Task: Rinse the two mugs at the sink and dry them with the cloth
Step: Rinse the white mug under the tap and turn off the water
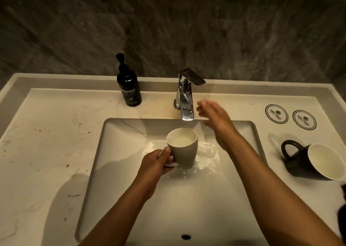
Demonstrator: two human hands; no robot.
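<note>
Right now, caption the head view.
Left hand holds grey mug under the faucet; right hand beside the spout.

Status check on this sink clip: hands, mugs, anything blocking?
Left hand grips grey mug by handle, upright under faucet. Right hand open beside the spout, blurred. Black mug on its side on counter. Nothing blocking.

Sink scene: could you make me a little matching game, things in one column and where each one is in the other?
Things:
1. grey mug
2. black mug
3. soap bottle
4. right hand

Places:
A. on its side on the counter, right of the basin
B. beside the tap, blurred
C. held by its handle in the left hand, over the basin
D. upright on the counter, left of the tap

Pairs: 1-C, 2-A, 3-D, 4-B
</note>
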